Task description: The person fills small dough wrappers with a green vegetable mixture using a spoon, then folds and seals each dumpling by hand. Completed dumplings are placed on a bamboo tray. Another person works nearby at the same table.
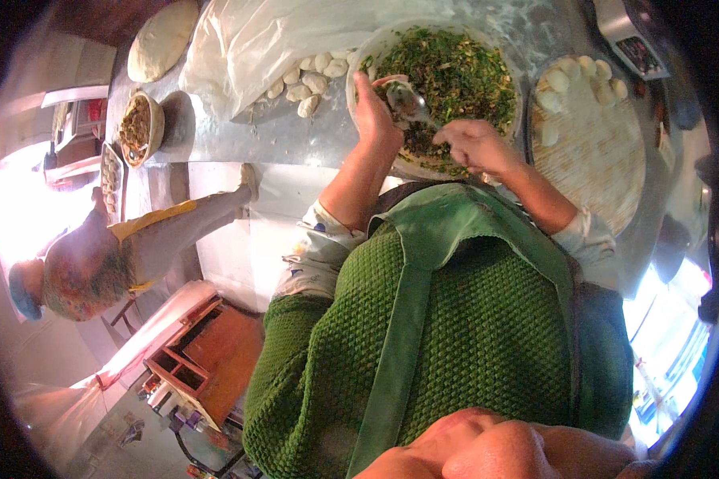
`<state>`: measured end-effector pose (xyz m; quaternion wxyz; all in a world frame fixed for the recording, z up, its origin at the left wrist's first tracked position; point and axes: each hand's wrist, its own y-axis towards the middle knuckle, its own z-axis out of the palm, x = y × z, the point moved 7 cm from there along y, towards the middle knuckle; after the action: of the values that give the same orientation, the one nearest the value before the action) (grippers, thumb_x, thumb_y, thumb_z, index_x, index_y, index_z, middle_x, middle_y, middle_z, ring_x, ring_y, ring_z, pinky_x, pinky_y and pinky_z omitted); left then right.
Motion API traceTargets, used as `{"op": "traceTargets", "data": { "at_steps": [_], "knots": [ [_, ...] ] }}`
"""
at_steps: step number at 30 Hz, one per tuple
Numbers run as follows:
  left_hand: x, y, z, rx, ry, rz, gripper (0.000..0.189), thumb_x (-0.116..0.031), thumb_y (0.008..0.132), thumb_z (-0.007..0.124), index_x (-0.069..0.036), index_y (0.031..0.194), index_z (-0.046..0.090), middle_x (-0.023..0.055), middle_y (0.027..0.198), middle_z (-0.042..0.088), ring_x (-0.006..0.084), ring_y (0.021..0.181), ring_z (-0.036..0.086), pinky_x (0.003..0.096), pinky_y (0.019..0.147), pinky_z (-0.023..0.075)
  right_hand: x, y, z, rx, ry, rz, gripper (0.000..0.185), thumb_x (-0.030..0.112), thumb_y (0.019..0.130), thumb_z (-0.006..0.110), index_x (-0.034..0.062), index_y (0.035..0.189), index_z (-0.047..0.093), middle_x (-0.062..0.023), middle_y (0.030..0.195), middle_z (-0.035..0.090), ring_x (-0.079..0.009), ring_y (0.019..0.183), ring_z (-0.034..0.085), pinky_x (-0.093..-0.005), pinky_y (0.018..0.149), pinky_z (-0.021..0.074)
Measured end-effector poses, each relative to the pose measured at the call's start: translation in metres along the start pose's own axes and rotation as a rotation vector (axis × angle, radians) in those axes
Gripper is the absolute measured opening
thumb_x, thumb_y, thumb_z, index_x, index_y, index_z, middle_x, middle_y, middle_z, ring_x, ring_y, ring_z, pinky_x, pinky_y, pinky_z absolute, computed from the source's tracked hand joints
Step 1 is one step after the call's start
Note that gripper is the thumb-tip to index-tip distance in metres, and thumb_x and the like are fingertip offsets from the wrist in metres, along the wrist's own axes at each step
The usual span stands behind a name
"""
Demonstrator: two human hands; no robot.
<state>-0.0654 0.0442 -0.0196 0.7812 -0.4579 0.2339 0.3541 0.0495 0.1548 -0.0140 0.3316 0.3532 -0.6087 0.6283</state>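
Observation:
A large bowl (518, 126) of chopped green filling stands on the metal worktop before me. Over its left part my left hand (377, 114) is cupped around a round of dough (389, 90), partly hidden by the fingers and a spoon. My right hand (476, 143) grips the metal spoon (410, 103), whose head rests over the dough. Pieces of dough (314, 82) lie left of the bowl, partly under a plastic sheet (257, 48). Right of the bowl, several pale dough pieces (551, 102) sit along the far and left edges of a round board (599, 149).
At the far left are a large dough mass (162, 42), a smaller bowl of brown filling (154, 129) and a tray with dough pieces (120, 179). Another person (84, 263) in a blue cap stands beside that tray. A metal container (632, 42) stands at the upper right.

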Motion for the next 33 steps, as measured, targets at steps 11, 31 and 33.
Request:
{"op": "traceTargets", "data": {
  "at_steps": [11,31,33],
  "knots": [
    [0.015,0.01,-0.006,0.099,-0.348,-0.084,0.04,-0.031,0.093,0.031,-0.001,0.09,0.057,0.0115,0.08,0.06,0.0276,0.076,0.056,0.0408,0.071,0.0458,-0.022,0.006,0.025,0.194,0.315,0.088,0.027,0.03,0.091,0.049,0.0057,0.088,0.058,0.0043,0.053,0.042,-0.0052,0.04,0.033,-0.0213,0.036,0.0272],
    [0.016,0.026,-0.047,0.004,-0.424,-0.022,0.03,-0.024,0.09,0.045,-0.002,0.109,0.053,0.0104,0.096,0.061,0.0255,0.086,0.061,0.0413,0.074,0.0503,-0.037,0.023,-0.008,0.198,-0.944,-0.248,0.007,0.007,0.071,0.052,0.0059,0.072,0.059,-0.0168,0.069,0.058,-0.0396,0.07,0.056,-0.0459,0.058,0.0453],
    [0.022,0.028,-0.05,-0.023,-0.394,-0.046,0.03,-0.025,0.09,0.045,-0.003,0.109,0.054,0.0102,0.097,0.061,0.0256,0.087,0.06,0.041,0.074,0.0503,-0.042,0.022,-0.019,0.292,-0.721,-0.054,0.013,0.014,0.079,0.053,0.006,0.079,0.063,-0.0103,0.062,0.058,-0.0267,0.055,0.054,-0.0372,0.05,0.0434]
  ]
}}
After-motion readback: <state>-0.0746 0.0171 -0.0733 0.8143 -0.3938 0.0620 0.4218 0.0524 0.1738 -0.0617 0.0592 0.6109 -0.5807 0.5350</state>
